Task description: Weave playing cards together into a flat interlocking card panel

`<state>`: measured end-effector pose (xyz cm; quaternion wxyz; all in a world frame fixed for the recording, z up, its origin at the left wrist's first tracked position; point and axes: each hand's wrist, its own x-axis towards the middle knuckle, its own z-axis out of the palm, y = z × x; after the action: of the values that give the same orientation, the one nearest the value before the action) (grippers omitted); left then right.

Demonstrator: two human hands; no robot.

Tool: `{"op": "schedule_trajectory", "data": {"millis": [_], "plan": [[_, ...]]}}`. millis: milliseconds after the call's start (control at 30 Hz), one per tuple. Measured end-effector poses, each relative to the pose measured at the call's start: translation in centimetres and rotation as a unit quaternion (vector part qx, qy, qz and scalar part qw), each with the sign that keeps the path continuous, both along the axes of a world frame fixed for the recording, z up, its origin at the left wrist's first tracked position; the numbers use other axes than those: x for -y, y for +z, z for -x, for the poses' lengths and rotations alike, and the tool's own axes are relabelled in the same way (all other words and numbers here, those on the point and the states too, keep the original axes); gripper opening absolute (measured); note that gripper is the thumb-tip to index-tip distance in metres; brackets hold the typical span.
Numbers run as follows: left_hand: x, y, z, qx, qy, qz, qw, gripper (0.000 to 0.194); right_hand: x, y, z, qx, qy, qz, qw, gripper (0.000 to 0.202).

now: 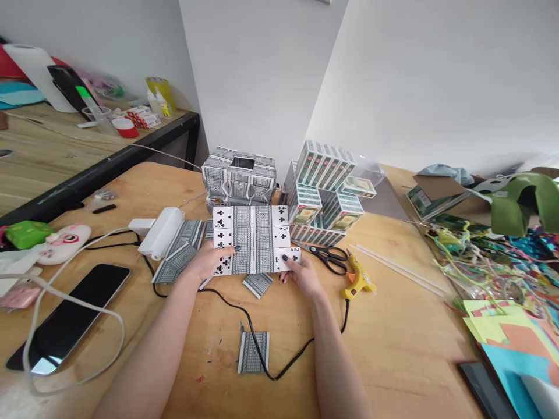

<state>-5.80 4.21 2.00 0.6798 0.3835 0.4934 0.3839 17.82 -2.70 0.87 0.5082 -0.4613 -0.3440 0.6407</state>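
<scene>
A flat panel of joined playing cards (255,238) is held level above the table, with patterned backs in the middle and club faces at both sides. My left hand (207,260) grips its left edge, thumb on top. At its lower right corner, my right hand (300,273) pinches the panel between thumb and fingers. Behind the panel stands a structure of folded cards (239,177) with a square opening on top. Loose folded cards (257,284) lie just below the panel, and another card piece (254,352) rests nearer the front, under a black cable.
Stacked card boxes (325,166) stand behind on the right. Black scissors (329,256) and a yellow glue gun (358,278) lie right of my right hand. A phone (72,317), white cable and white case (162,233) are at left. Coloured paper (509,331) lies at right.
</scene>
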Motion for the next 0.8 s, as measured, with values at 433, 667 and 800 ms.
{"op": "schedule_trajectory", "data": {"millis": [433,667,800], "plan": [[-0.1,-0.1,-0.1,-0.016,-0.006,-0.013,1.000,0.052,0.1,0.5,0.8,0.093,0.061,-0.035,0.993,0.037],[-0.1,-0.1,0.0,-0.003,-0.006,-0.010,1.000,0.050,0.0,0.6,1.0,0.121,0.075,-0.031,0.989,0.039],[-0.1,-0.1,0.0,-0.001,-0.009,-0.001,1.000,0.048,-0.1,0.7,1.2,0.149,0.080,-0.034,0.985,0.042]]}}
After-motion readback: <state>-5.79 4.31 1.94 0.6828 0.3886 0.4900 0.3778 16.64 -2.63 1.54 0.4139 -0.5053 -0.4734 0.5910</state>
